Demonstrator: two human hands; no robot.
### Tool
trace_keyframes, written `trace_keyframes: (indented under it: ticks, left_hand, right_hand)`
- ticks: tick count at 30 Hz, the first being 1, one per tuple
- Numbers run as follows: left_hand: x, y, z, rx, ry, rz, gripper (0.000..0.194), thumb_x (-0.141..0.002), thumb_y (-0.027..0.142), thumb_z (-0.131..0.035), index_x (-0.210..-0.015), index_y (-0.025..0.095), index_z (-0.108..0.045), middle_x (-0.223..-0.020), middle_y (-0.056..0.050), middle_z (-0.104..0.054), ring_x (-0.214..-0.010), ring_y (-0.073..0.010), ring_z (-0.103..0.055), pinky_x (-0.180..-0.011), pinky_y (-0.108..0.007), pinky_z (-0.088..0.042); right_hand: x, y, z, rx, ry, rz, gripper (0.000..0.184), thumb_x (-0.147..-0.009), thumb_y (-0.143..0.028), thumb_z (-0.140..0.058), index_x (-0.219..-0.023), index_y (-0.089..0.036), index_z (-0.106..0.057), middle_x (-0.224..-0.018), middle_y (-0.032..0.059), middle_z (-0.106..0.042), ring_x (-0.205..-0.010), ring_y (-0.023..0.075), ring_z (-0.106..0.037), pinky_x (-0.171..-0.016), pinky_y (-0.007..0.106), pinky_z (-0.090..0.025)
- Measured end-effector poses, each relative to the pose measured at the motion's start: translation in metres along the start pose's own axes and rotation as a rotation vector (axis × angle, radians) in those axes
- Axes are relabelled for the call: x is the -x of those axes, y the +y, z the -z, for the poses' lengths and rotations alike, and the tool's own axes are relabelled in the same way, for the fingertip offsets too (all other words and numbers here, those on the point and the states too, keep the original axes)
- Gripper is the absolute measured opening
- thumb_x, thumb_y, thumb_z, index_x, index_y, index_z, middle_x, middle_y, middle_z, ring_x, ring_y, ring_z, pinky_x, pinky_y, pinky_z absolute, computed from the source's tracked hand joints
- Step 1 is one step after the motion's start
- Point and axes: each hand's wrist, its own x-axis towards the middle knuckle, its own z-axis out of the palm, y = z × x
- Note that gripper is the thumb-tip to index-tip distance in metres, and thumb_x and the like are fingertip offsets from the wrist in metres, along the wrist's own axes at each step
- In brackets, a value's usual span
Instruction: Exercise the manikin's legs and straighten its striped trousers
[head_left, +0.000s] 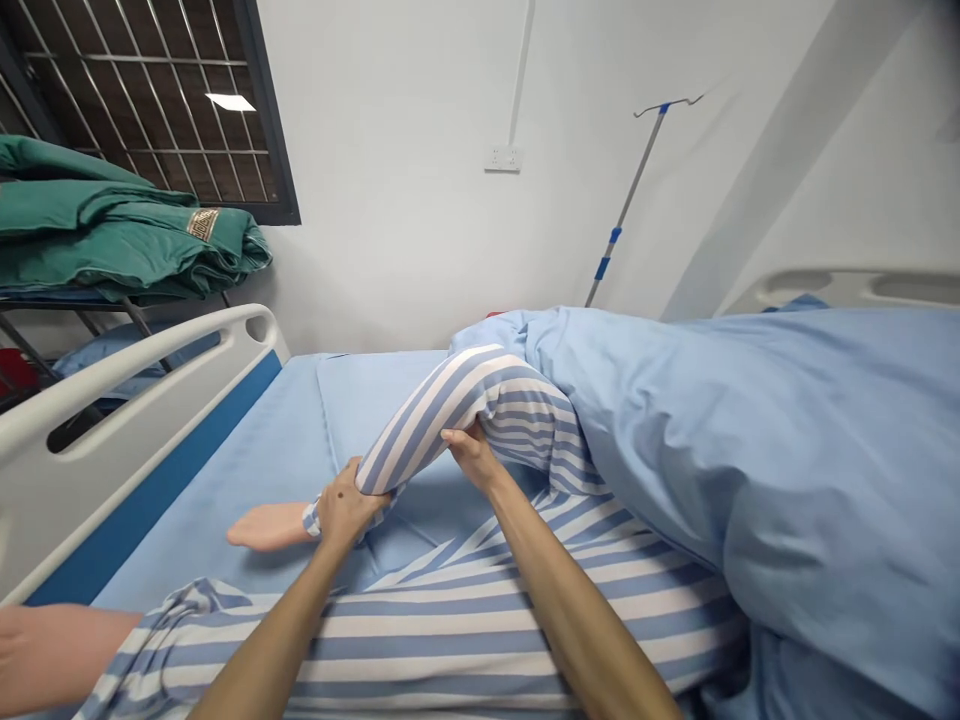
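A figure in blue-and-white striped pyjamas (pixel 465 620) lies on a hospital bed, one leg (pixel 457 400) bent up at the knee. My left hand (pixel 346 505) is closed round the ankle, just above the bare foot (pixel 266 525). My right hand (pixel 471 452) grips the underside of the raised striped leg near the knee. A light blue duvet (pixel 750 440) is pushed back over the right side of the figure.
The white and blue bed rail (pixel 127 400) runs along the left. Folded green blankets (pixel 127 235) lie on a rack behind it. An IV pole (pixel 626 205) stands against the white wall. The headboard (pixel 847 285) shows at right. The blue sheet (pixel 300 440) covers the mattress.
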Motion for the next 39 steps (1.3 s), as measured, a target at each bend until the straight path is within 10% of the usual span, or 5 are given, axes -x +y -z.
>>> trace_keyframes:
  ticks: [9, 19, 39]
  left_hand:
    - [-0.024, -0.03, 0.048, -0.194, -0.057, -0.094, 0.05, -0.064, 0.053, -0.056, -0.108, 0.03, -0.049, -0.097, -0.001, -0.067, -0.086, -0.0243, -0.06, -0.061, -0.026, -0.035]
    - [-0.045, -0.095, 0.113, -0.528, -0.104, -0.258, 0.039, -0.064, 0.046, -0.054, -0.098, 0.027, -0.05, -0.098, -0.003, -0.067, -0.085, -0.0278, -0.061, -0.069, -0.032, -0.038]
    - [-0.061, -0.155, 0.06, -0.575, -0.158, -0.369, 0.039, -0.067, 0.032, -0.05, -0.105, 0.021, -0.054, -0.099, -0.009, -0.066, -0.093, -0.0289, -0.058, -0.081, -0.04, -0.036]
  right_hand:
    - [-0.003, 0.015, -0.001, 0.046, -0.058, -0.071, 0.045, -0.065, -0.029, -0.066, -0.109, -0.025, -0.056, -0.106, 0.0004, -0.062, -0.108, 0.0216, -0.051, -0.095, 0.039, -0.041]
    - [0.019, 0.059, -0.025, -0.074, -0.119, -0.498, 0.029, -0.06, -0.033, -0.073, -0.081, -0.016, -0.063, -0.095, 0.0065, -0.059, -0.1, 0.0251, -0.056, -0.08, 0.04, -0.046]
    - [0.035, 0.107, -0.013, 0.273, -0.259, -0.939, 0.031, -0.062, -0.037, -0.072, -0.085, -0.018, -0.064, -0.109, 0.0086, -0.057, -0.089, 0.0214, -0.059, -0.064, 0.029, -0.048]
